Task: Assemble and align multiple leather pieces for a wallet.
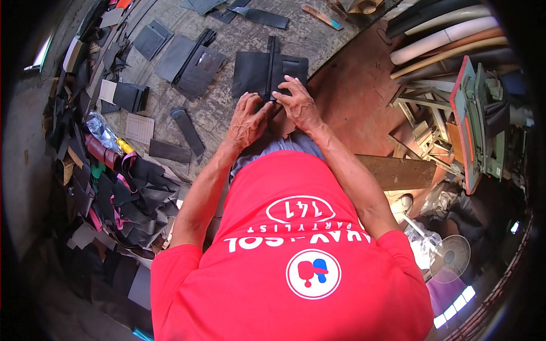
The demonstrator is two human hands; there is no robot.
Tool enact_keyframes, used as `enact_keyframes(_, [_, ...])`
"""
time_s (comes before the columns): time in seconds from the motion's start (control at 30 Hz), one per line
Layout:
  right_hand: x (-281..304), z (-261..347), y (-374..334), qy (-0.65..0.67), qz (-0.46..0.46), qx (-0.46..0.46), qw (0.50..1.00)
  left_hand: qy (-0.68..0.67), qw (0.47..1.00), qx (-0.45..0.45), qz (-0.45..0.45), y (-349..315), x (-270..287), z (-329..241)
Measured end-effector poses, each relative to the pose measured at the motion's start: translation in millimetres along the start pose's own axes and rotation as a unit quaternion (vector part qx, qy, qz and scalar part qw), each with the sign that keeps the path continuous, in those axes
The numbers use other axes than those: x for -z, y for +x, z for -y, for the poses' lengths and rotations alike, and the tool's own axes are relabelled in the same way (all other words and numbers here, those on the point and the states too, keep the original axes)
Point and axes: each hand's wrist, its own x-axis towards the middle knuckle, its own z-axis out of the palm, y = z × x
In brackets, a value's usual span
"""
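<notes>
A flat black leather piece point(248, 75) lies at the worktable's near edge, with a narrow raised black strip point(272, 59) running down its middle and past its far edge. My left hand point(248, 120) is at the near end of the strip, its fingers bent and its thumb and forefinger closing on the strip from the left. From the other side my right hand point(298, 105) pinches the same near end, thumb by the strip and fingers bent over the right part of the leather. What lies under my fingertips is hidden.
On the worn worktable point(222, 119) lie stacked black leather pieces point(196, 71), a loose dark strip point(187, 133) and a knife-like tool point(321, 17). Leather scraps point(142, 199) heap up at the left. Rolls of material point(443, 42) and a fan point(450, 257) stand at the right.
</notes>
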Motion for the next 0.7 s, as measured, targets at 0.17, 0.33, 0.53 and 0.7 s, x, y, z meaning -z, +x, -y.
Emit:
enact_keyframes(0.17, [0, -4, -2, -0.030, 0.025, 0.015, 0.999, -0.005, 1.000, 0.005, 0.002, -1, 0, -2])
enact_keyframes(0.33, [3, -1, -2, -0.057, 0.050, 0.029, 0.997, -0.007, 1.000, 0.009, 0.008, -2, 0, -1])
enact_keyframes(0.53, [2, 0, -4, -0.053, 0.043, 0.031, 0.997, -0.011, 1.000, 0.005, 0.003, -1, 0, -1])
enact_keyframes(0.7, [-4, 10, -10, -0.081, 0.022, 0.009, 0.996, -0.020, 1.000, 0.005, 0.008, -3, -1, 1])
